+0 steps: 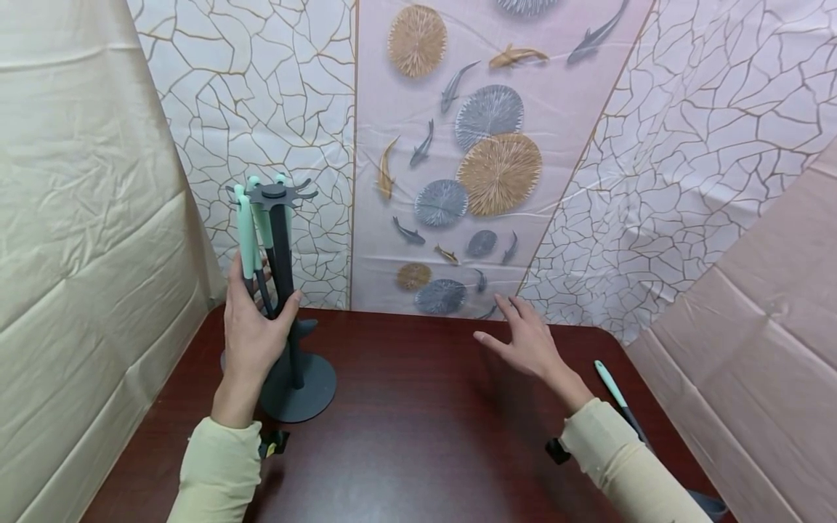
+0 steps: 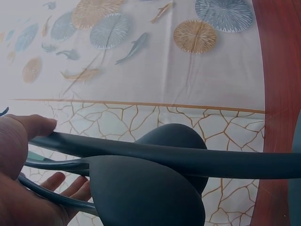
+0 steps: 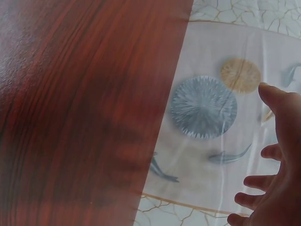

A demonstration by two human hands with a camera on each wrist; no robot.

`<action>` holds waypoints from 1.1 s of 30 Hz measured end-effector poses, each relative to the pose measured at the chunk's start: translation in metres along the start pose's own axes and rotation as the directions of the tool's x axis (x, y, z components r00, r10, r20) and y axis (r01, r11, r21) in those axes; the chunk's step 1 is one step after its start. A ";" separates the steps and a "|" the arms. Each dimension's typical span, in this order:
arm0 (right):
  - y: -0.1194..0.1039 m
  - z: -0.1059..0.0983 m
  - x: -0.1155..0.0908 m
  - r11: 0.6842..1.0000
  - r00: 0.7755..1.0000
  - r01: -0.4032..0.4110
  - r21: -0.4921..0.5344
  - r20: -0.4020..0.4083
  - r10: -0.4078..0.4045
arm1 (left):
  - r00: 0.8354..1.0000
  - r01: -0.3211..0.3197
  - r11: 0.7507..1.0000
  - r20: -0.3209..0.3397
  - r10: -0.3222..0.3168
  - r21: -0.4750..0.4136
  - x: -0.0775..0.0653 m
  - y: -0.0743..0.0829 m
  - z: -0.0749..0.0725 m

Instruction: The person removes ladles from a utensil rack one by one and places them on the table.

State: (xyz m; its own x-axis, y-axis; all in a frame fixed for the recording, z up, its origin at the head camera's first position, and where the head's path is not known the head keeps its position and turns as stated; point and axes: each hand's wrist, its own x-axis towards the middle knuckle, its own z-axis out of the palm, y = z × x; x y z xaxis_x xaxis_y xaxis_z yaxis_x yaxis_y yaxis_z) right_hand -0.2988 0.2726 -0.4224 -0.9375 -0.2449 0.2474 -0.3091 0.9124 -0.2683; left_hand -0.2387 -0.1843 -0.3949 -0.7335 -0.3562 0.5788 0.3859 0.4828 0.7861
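A dark utensil stand [image 1: 298, 392] with a round base and a hooked top stands at the left of the table. Several kitchen utensils with mint handles [image 1: 245, 236] hang from its hooks. My left hand [image 1: 251, 338] grips the stand's post along with the shafts beside it. In the left wrist view the thumb lies along the post [image 2: 235, 164], and dark rounded utensil heads [image 2: 146, 190] hang next to it. Over the table's back right, my right hand [image 1: 528, 345] hovers with fingers spread and nothing in it.
Another mint-handled utensil [image 1: 611, 381] lies along the table's right side, its middle hidden by my right sleeve; a dark head [image 1: 709, 504] shows beyond the sleeve. Patterned cloth [image 1: 418, 240] hangs behind the dark red table [image 1: 405, 414], with plain cloth at both sides.
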 end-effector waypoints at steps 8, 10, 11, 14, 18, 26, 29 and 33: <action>-0.013 -0.003 0.003 1.000 1.000 0.001 0.031 -0.005 0.000 | 1.000 -0.003 1.000 0.013 0.002 0.024 0.001 -0.001 -0.004; -0.017 -0.003 0.003 0.999 1.000 0.003 0.044 -0.003 -0.003 | 1.000 0.005 0.999 0.019 -0.006 0.032 0.001 -0.001 -0.005; -0.019 -0.002 0.004 0.999 1.000 0.005 0.052 -0.002 -0.005 | 1.000 0.011 0.999 0.023 -0.012 0.036 0.001 -0.001 -0.005; -0.025 -0.001 0.005 0.998 1.000 0.014 0.069 -0.001 -0.014 | 1.000 0.016 0.999 0.022 -0.017 0.028 0.000 0.000 -0.005; -0.033 -0.001 0.007 0.996 1.000 0.018 0.083 -0.003 -0.018 | 1.000 0.015 1.000 0.016 -0.015 0.024 0.000 0.001 -0.004; -0.045 -0.003 0.008 0.994 1.000 0.022 0.109 0.000 -0.022 | 1.000 0.006 1.000 0.000 -0.006 0.005 0.000 0.002 0.000; -0.049 -0.003 0.009 0.993 0.999 0.034 0.116 -0.009 -0.033 | 1.000 0.014 1.000 -0.008 -0.014 0.011 -0.001 0.003 0.000; -0.056 -0.005 0.009 0.990 0.998 0.052 0.130 -0.028 -0.048 | 1.000 0.008 1.000 -0.014 -0.008 0.018 -0.001 0.002 0.000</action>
State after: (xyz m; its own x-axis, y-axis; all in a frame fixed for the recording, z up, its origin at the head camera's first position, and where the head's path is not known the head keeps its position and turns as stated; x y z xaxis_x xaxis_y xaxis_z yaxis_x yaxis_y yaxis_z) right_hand -0.2891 0.2210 -0.4008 -0.9166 -0.2795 0.2859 -0.3752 0.8483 -0.3736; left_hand -0.2370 -0.1824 -0.3939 -0.7288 -0.3713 0.5754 0.3695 0.4942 0.7869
